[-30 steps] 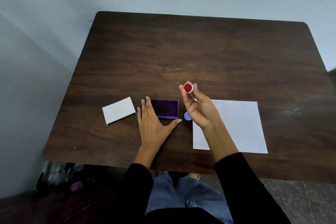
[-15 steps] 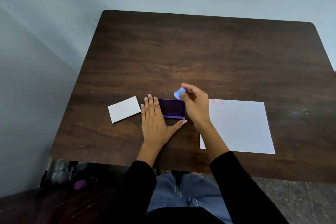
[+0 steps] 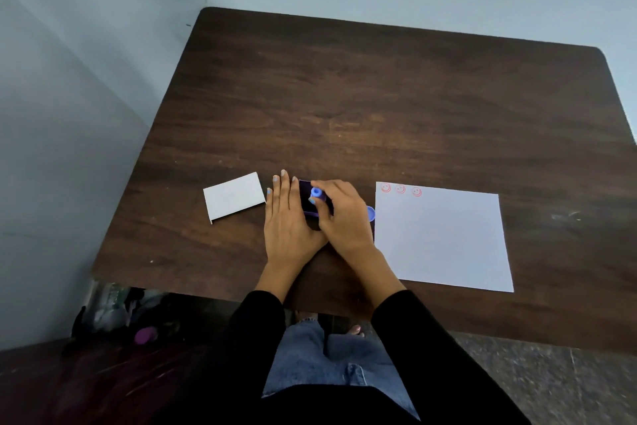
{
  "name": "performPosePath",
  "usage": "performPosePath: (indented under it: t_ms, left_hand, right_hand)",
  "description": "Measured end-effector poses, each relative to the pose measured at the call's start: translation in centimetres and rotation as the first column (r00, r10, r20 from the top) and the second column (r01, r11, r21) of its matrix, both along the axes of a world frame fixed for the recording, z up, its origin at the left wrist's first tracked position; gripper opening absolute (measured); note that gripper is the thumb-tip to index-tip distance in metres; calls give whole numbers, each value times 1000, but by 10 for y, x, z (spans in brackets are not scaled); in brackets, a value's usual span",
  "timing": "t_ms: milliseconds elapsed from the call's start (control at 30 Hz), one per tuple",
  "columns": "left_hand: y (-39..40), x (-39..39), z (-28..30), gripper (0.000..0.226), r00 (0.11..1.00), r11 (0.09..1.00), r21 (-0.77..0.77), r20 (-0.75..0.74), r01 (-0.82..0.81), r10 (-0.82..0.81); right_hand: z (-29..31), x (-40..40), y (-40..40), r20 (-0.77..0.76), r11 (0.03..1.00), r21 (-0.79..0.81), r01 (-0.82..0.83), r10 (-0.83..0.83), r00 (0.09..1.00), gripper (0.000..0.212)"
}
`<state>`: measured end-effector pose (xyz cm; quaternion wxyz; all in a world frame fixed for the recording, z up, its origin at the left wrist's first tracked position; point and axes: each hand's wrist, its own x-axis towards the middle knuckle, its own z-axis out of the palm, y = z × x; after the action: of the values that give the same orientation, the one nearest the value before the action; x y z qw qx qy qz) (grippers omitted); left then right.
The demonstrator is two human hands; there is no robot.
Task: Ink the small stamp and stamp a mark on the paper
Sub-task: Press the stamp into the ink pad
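My right hand (image 3: 344, 217) grips the small blue stamp (image 3: 316, 192) and holds it face down on the dark purple ink pad (image 3: 306, 198). Most of the pad is hidden under my two hands. My left hand (image 3: 287, 221) lies flat on the table with fingers together, pressed against the pad's left side, holding nothing. The white paper (image 3: 444, 238) lies to the right of my hands, with three red smiley marks (image 3: 400, 189) in a row along its top left edge.
The pad's white lid (image 3: 234, 197) lies left of my left hand. A small blue cap (image 3: 371, 213) sits between my right hand and the paper. The dark wooden table (image 3: 379, 97) stands against a pale wall. Bags lie on the floor at the lower left.
My right hand turned the stamp from face up to face down and moved it left from near the paper onto the ink pad. My left hand stayed beside the pad.
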<state>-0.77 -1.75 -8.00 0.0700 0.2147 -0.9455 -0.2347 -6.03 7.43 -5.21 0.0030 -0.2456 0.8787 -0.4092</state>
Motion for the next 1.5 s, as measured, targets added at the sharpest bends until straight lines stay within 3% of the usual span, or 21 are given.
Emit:
performPosePath:
  t_ms: [233,1500]
  left_hand:
    - [1,-2,-1,86,999,1000,2,-33,-20,20]
    - [2,-2,1,95,999,1000,15,-38,-16,17]
  right_hand:
    - [-8,0,1,-46,997,-71,-5,2,999,25]
    - [2,-3,-4,35,999,4,32,-32,999,15]
